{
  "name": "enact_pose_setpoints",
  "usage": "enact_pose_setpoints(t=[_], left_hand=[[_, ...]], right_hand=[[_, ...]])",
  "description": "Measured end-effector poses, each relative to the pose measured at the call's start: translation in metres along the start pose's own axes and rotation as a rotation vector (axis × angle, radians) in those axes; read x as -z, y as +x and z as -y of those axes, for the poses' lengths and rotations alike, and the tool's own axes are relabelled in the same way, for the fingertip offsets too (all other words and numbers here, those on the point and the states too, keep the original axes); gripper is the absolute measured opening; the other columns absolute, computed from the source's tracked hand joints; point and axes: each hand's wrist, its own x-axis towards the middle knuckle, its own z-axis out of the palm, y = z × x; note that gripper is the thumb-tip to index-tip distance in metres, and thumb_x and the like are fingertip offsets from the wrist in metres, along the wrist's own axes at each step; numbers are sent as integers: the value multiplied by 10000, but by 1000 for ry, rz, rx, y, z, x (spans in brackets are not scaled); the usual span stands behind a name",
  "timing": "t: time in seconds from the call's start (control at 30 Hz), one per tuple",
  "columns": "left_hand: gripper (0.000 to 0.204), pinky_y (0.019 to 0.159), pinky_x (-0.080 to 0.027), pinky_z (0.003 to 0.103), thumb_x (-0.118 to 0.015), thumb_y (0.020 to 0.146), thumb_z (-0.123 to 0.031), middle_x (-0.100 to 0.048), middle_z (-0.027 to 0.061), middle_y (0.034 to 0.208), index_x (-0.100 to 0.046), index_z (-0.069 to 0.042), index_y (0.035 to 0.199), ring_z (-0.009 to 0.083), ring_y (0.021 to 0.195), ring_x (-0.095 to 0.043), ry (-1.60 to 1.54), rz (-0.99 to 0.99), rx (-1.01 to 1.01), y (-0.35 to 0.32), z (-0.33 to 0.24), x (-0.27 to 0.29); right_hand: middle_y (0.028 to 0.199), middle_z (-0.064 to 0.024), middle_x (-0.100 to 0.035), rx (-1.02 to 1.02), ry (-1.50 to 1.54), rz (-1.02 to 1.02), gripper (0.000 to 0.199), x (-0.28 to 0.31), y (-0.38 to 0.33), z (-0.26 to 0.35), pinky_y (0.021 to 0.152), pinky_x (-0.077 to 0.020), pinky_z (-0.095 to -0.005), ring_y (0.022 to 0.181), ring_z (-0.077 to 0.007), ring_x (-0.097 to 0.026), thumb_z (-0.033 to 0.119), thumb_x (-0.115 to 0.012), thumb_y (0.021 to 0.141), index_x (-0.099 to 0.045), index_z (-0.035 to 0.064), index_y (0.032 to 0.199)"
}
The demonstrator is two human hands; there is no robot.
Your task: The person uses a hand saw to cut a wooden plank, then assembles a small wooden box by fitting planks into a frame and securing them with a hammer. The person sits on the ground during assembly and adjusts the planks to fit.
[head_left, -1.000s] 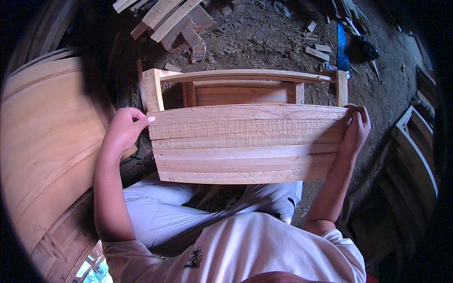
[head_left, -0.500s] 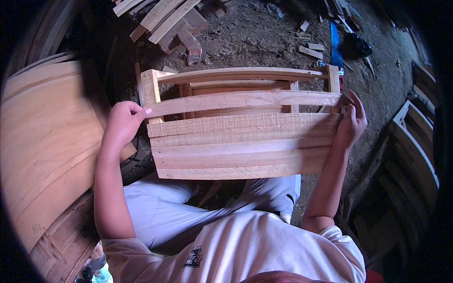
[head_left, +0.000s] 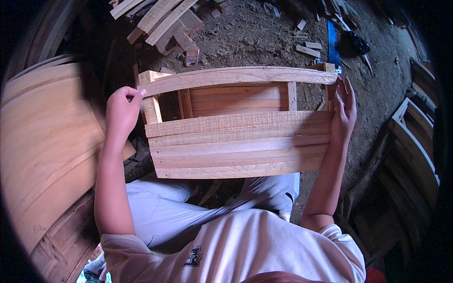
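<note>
A slatted wooden crate (head_left: 238, 144) lies across my lap, its near side made of several pale boards. Over its far upper edge stretches a loose, slightly bowed wooden slat (head_left: 236, 75). My left hand (head_left: 119, 108) pinches the slat's left end between thumb and fingers, beside the corner post (head_left: 152, 109). At the other end, my right hand (head_left: 345, 108) has its fingers raised around the slat's tip, partly hidden by the hand itself. Through the gap between slat and near boards, the inner boards (head_left: 240, 99) show.
Wood offcuts (head_left: 170, 23) are heaped on the dirt floor beyond the crate. A blue handsaw-like strip (head_left: 333, 45) and a black bag (head_left: 358, 43) lie at far right. Large wooden panels (head_left: 47, 141) stand at left, wooden frames (head_left: 415, 141) at right.
Both hands have moved the slat away from me, from above the gap to over the crate's far edge. More of the inside now shows. The crate has stayed nearly in place.
</note>
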Motion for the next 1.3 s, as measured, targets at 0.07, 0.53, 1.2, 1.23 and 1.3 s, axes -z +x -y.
enact_pose_setpoints(t=[0.07, 0.53, 1.2, 1.23, 1.3], left_hand=[[310, 708, -522, 371, -729, 935, -264, -699, 163, 799, -696, 41, 891, 247, 711, -664, 8, -10, -8, 1, 0, -2], [302, 672, -514, 368, -725, 943, -244, -682, 157, 794, -674, 46, 874, 224, 689, -648, -65, -14, -30, 5, 9, -9], [340, 714, -521, 397, -741, 918, -283, -701, 203, 802, -705, 46, 842, 306, 727, -679, 61, 92, -40, -3, 2, 5], [340, 717, -522, 400, -745, 913, -284, -703, 207, 798, -712, 47, 841, 307, 730, -683, 82, 145, -21, -6, -1, 9], [340, 723, -524, 406, -755, 902, -285, -707, 213, 791, -726, 48, 840, 310, 735, -691, 123, 249, 19, -13, -6, 16]], right_hand=[[1542, -159, -484, 20, -20, 9, 621, 0, 0, -1, 1212, -288, -418, 1456, -271, -419, 185, -600, 997, -378, 23, 1555], [1533, -130, -498, -5, -50, -15, 575, 0, -1, -1, 1149, -367, -392, 1405, -250, -469, 131, -597, 1001, -410, 40, 1537], [1245, -109, -696, 10, -144, -255, 338, 4, -3, 5, 1038, -460, -332, 1142, -198, -642, 147, -592, 1008, -620, 16, 1319], [1210, -101, -702, 16, -152, -266, 319, 6, -3, 3, 1013, -465, -323, 1110, -186, -643, 152, -601, 1006, -638, 19, 1293], [1140, -85, -714, 31, -163, -288, 283, 7, -1, 1, 965, -475, -305, 1046, -162, -644, 162, -618, 1002, -676, 24, 1242]])
